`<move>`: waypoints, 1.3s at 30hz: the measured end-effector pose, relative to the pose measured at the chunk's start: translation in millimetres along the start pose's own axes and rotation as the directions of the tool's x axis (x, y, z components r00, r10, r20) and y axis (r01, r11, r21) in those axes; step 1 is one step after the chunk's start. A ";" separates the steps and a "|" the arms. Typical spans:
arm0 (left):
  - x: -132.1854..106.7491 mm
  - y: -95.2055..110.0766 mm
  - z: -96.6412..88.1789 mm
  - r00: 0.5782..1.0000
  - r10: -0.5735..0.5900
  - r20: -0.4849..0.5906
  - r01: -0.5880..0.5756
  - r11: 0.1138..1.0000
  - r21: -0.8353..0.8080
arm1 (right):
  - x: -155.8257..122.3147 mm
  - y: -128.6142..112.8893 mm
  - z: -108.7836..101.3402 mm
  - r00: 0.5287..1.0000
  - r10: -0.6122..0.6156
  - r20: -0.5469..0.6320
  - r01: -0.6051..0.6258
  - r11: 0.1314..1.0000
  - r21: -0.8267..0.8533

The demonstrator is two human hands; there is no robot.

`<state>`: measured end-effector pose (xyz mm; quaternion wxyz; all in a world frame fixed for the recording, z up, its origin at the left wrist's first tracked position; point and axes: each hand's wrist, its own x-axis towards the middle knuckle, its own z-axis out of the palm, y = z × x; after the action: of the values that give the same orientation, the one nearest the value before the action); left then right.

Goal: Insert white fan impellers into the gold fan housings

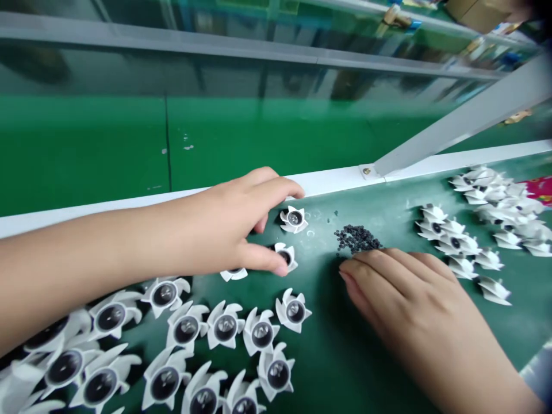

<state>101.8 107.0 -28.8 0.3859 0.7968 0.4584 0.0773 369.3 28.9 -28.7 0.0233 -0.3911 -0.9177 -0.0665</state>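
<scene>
My left hand [254,221] reaches in from the left with thumb and fingers spread apart. Its thumb tip overlaps a small white fan wheel [290,253]; whether they touch I cannot tell. Just beyond, another white fan wheel [295,219] lies on the green tabletop [319,322]. My right hand [401,293] is beside a pile of tiny black ring-like parts [357,238], its fingers bent and pressed together. The fingertips are turned down and mostly hidden, so anything pinched in them does not show.
Several white fan wheels [225,326] with dark hubs stand hub-up at the lower left. More white fan wheels [457,238] lie at the right, near a red item [539,190]. A white edge rail [332,179] and a slanted post [457,123] border the table.
</scene>
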 end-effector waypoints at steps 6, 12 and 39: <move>4.3 -5.4 -6.7 0.982 0.186 0.013 -0.186 0.982 -0.010 | 14.3 -0.2 -4.4 0.991 0.131 -0.010 -0.129 0.984 0.120; 6.7 -15.1 1.8 0.921 0.384 -0.070 -0.386 0.923 -0.011 | 52.0 -16.0 -7.6 0.987 0.088 -0.134 -0.029 0.921 0.388; 8.1 -8.3 2.6 0.963 0.269 -0.025 -0.269 0.963 -0.030 | 38.1 -17.4 -11.5 0.977 -0.205 -0.064 0.213 0.967 0.140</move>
<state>102.1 114.4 -38.2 0.3802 0.8443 0.3487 0.1450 330.2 42.6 -15.5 0.0673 -0.2877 -0.9553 -0.0108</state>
